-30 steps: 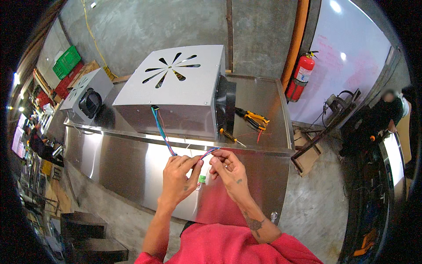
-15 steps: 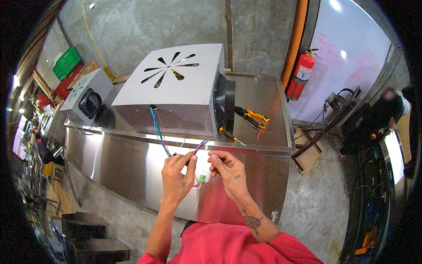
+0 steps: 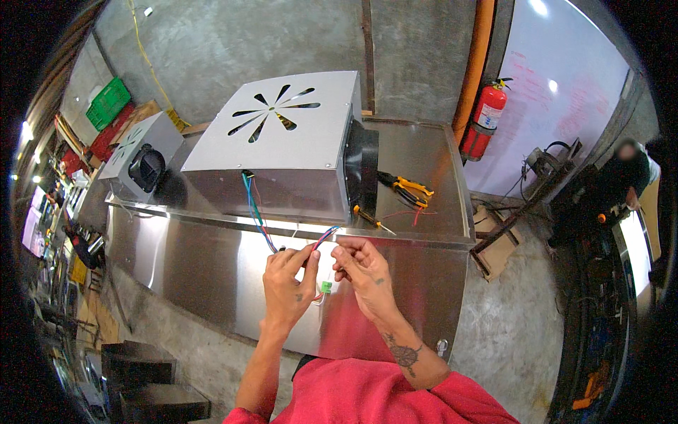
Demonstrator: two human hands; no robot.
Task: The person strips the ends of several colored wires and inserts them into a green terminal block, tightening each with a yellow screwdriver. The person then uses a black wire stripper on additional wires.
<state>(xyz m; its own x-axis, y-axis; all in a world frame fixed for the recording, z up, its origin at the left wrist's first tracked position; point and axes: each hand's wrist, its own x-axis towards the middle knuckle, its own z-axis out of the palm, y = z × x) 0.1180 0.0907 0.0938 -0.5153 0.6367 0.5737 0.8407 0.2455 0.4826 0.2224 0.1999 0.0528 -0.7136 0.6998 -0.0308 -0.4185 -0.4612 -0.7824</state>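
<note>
A bundle of thin coloured wires runs out of a hole in the front of the large grey metal box. My left hand pinches the bundle between thumb and forefinger. Red and blue wire ends stick out of that pinch toward my right hand. Thumb and fingers of the right hand are bent close together just right of the wire ends; whatever may lie between them is too small to make out. Below and between the hands hangs a green connector with red and white wires.
Both boxes stand on a shiny steel bench. Right of the large box lie yellow-and-black pliers, a screwdriver and red wire scraps. A smaller grey box is at left. A fire extinguisher hangs by the whiteboard; a person is far right.
My right hand has shifted slightly up and left, closer to the wire ends. The left hand keeps its pinch on the bundle, almost unmoved.
</note>
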